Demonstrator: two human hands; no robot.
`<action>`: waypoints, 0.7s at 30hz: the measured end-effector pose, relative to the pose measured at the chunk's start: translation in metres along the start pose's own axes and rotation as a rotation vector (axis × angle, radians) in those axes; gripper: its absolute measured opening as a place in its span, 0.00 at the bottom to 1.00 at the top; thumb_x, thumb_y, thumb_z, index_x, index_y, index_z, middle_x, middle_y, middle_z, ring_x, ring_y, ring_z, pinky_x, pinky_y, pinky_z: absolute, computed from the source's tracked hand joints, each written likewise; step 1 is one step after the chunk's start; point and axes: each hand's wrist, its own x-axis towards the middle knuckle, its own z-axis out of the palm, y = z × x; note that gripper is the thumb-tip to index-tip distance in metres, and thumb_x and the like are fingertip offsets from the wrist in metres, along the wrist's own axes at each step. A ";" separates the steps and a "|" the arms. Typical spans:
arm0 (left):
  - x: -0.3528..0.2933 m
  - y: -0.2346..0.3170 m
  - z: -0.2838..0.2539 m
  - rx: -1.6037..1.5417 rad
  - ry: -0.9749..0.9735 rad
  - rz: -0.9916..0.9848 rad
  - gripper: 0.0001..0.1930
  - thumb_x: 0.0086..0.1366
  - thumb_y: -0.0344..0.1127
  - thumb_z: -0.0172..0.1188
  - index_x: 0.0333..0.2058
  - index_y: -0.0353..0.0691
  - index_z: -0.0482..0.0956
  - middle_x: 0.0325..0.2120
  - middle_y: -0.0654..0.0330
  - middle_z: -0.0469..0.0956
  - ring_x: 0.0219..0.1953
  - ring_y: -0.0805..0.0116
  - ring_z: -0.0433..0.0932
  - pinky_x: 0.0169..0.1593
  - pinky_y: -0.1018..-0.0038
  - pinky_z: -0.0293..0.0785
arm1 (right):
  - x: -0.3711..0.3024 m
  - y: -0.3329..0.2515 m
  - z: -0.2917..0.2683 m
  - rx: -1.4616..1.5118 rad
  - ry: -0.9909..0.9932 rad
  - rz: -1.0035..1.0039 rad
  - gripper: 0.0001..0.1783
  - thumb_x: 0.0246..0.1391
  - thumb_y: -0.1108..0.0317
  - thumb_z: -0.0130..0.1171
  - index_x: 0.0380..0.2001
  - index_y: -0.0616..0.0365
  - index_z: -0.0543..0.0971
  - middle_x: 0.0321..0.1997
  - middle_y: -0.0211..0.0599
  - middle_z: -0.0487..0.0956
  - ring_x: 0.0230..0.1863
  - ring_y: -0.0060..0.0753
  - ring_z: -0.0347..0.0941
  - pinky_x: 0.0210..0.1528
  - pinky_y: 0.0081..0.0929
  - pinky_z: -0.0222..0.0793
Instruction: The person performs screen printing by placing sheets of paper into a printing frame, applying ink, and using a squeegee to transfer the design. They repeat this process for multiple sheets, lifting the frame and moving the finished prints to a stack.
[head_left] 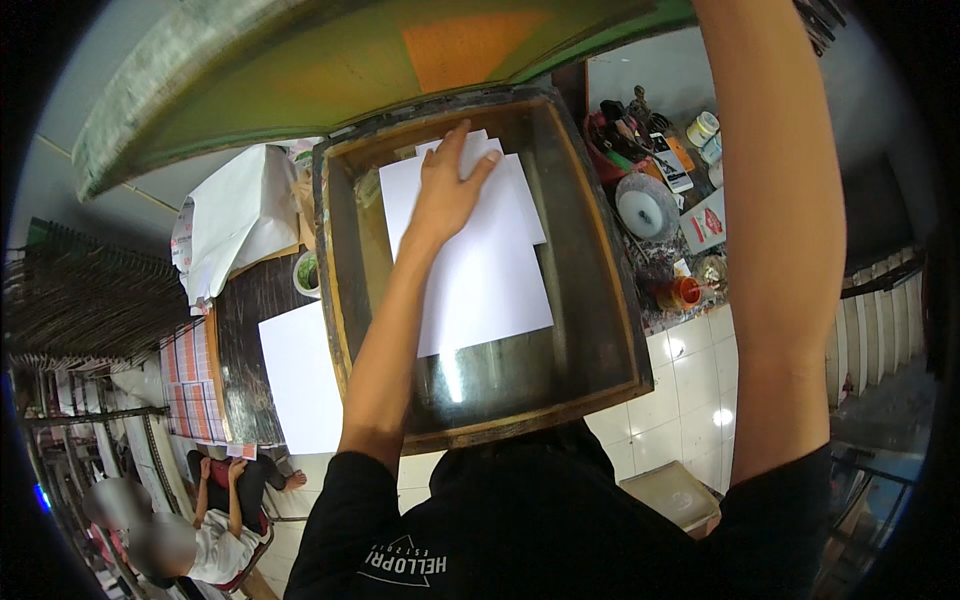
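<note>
My left hand (455, 190) rests on white paper sheets (487, 290), its thumb and fingers apart near their far edge. The sheets overlap unevenly on a glass-topped work surface (490, 395) with a wooden border. Over the far side a large printing screen (300, 95) is tilted up, its mesh green with an orange patch. My right arm (780, 200) reaches up past the screen's right end. The right hand lies beyond the upper edge of the picture.
Another white sheet (300, 375) and a small cup with green contents (307, 272) are at left. Printed orange sheets (195, 385) lie beyond; a seated person (225, 545) holds a small card. At right are a white roll (646, 207) and orange jar (678, 293). A box (668, 495) stands on the floor.
</note>
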 end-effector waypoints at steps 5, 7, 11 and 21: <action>-0.123 0.099 -0.107 -0.631 0.254 0.279 0.23 0.73 0.46 0.54 0.52 0.29 0.76 0.44 0.39 0.82 0.48 0.49 0.83 0.58 0.54 0.73 | -0.088 0.013 -0.002 0.298 -0.216 -0.194 0.15 0.59 0.68 0.54 0.40 0.73 0.77 0.37 0.55 0.81 0.37 0.47 0.78 0.45 0.43 0.72; -0.187 0.099 -0.127 -0.899 0.106 0.203 0.18 0.74 0.42 0.53 0.45 0.29 0.78 0.37 0.38 0.84 0.42 0.50 0.85 0.54 0.55 0.75 | -0.113 0.019 0.021 0.297 -0.176 -0.242 0.13 0.59 0.67 0.57 0.40 0.69 0.74 0.38 0.57 0.79 0.42 0.53 0.75 0.47 0.46 0.69; -0.286 0.071 -0.096 -1.006 -0.062 -0.470 0.17 0.72 0.40 0.55 0.39 0.25 0.80 0.35 0.40 0.84 0.36 0.55 0.85 0.49 0.60 0.78 | -0.103 0.049 0.090 0.329 -0.099 -0.306 0.17 0.60 0.64 0.60 0.44 0.65 0.72 0.40 0.56 0.78 0.44 0.61 0.74 0.48 0.48 0.68; -0.328 0.027 -0.026 -0.844 0.169 -0.851 0.13 0.65 0.31 0.54 0.26 0.27 0.79 0.20 0.48 0.81 0.18 0.66 0.78 0.28 0.73 0.75 | -0.020 0.113 0.336 0.115 -0.299 -0.317 0.18 0.58 0.63 0.61 0.46 0.64 0.72 0.46 0.57 0.79 0.51 0.59 0.73 0.54 0.52 0.66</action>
